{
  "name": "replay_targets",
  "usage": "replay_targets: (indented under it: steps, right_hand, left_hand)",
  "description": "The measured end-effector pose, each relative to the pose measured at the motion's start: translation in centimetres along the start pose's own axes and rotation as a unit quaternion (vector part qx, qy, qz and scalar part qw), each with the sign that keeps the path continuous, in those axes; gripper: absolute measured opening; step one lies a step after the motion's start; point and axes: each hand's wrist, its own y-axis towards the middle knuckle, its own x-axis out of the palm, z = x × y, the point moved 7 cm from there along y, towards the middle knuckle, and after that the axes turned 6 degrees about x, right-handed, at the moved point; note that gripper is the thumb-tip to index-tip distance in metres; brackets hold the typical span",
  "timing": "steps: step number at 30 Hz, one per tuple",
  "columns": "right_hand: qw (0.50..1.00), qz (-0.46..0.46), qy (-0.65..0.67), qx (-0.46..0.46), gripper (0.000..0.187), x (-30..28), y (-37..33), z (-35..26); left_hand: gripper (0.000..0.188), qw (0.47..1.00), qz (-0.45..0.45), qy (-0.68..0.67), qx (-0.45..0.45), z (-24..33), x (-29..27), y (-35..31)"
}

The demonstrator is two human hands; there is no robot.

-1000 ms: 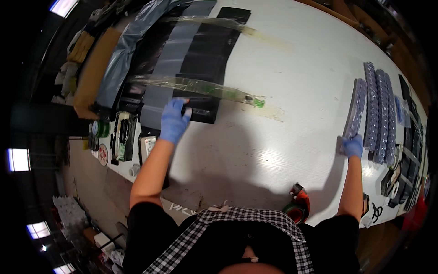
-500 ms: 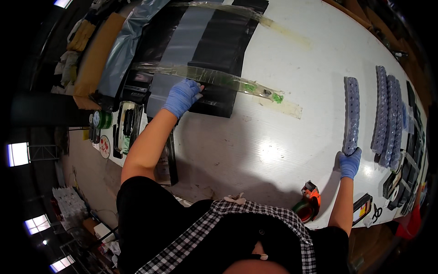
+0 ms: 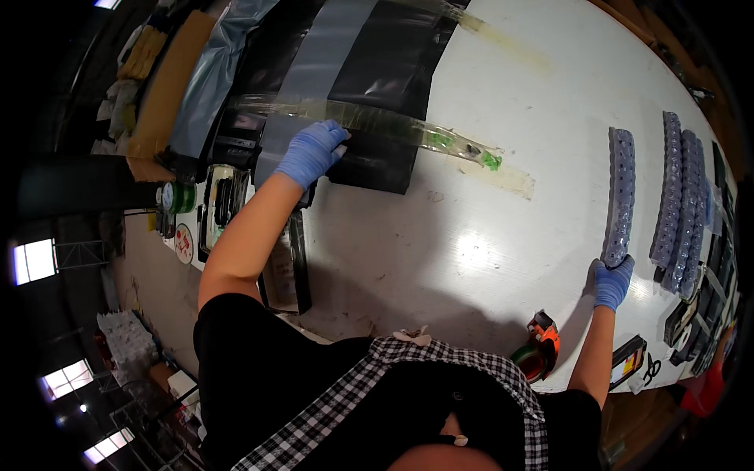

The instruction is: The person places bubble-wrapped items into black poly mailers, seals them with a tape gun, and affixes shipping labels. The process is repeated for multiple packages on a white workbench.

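My left hand (image 3: 312,155), in a blue glove with bare fingertips, is closed with its fingers curled at the near part of a stack of black and grey plastic bags (image 3: 375,166). A clear tape strip (image 3: 385,124) crosses the bags just beyond my fingers and runs onto the white table (image 3: 487,290). At the right, my right hand (image 3: 613,282), gloved alike, grips the near end of a long bubble-wrapped roll (image 3: 621,188) lying on the table. What is inside the wrap cannot be made out.
Several more bubble-wrapped rolls (image 3: 682,208) lie farther right. An orange tape dispenser (image 3: 543,337) stands near the front edge, with scissors (image 3: 651,368) to its right. Left of the bags are a tray of black items (image 3: 224,196), a green tape roll (image 3: 179,198) and cardboard (image 3: 169,86).
The whole view has shifted slightly. My left hand has slid a little to the left along the bags. My right hand keeps its hold on the roll.
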Motion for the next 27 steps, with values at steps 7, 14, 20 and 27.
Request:
replay_targets:
  steps: [7,14,20,27]
  right_hand:
    - [1.0,-0.001,0.005,-0.007,0.072,0.3,0.3,0.6]
    - [0.999,0.01,0.018,-0.035,0.067,0.0,0.1,0.7]
    - [0.896,-0.232,0.377,0.04,0.041,2.5,0.8,4.8]
    - [0.698,-0.328,0.636,0.033,0.074,-5.7,-16.7,6.5]
  left_hand:
    - [0.015,0.999,0.028,0.029,0.009,-0.5,0.4,1.3]
    - [0.012,0.937,0.198,-0.288,-0.014,1.8,-18.6,1.0]
    - [0.029,0.871,0.321,-0.339,0.155,6.0,-39.7,0.8]
    - [0.013,0.892,0.334,-0.117,0.28,28.3,-29.0,3.4]
